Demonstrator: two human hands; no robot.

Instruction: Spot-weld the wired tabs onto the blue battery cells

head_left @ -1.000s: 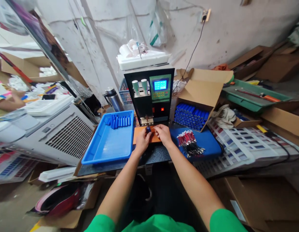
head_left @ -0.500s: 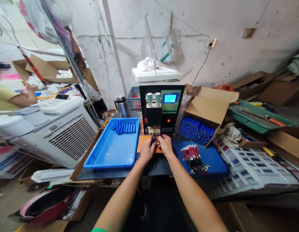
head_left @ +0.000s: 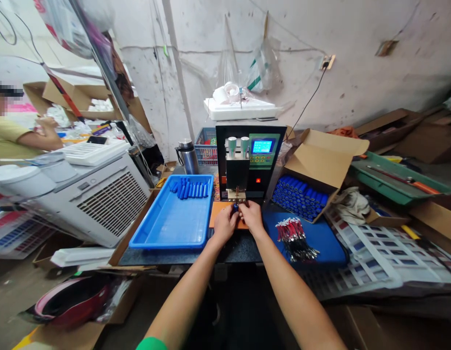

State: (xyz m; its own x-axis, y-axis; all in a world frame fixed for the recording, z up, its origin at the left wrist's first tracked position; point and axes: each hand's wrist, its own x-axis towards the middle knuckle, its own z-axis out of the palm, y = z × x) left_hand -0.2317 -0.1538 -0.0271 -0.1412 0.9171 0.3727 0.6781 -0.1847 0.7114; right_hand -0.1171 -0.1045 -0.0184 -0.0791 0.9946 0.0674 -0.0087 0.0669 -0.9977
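My left hand [head_left: 225,223] is closed around a small blue cylindrical battery [head_left: 235,207] at the front of a black spot welder [head_left: 237,173]. From the other side my right hand [head_left: 251,217] pinches at the battery's top end; whatever lies between its fingertips is too small to make out. Just above the fingertips are the welder's copper-coloured electrode tips [head_left: 237,190]. Both hands are over an orange board [head_left: 217,212]. More blue batteries [head_left: 191,189] lie in a row in a blue tray [head_left: 167,237] on the left. A bundle of red and black wire leads [head_left: 297,238] rests to the right.
An open cardboard box [head_left: 320,158] full of blue batteries stands right of the welder. A steel flask [head_left: 188,156] is behind the tray. At left are a grey air cooler [head_left: 105,204] and a person in a yellow top [head_left: 14,138]. A green tray [head_left: 389,187] is far right.
The view has shifted slightly, so the scene sits a little further right. Both hands keep their grip at the welder, with almost no movement relative to it.
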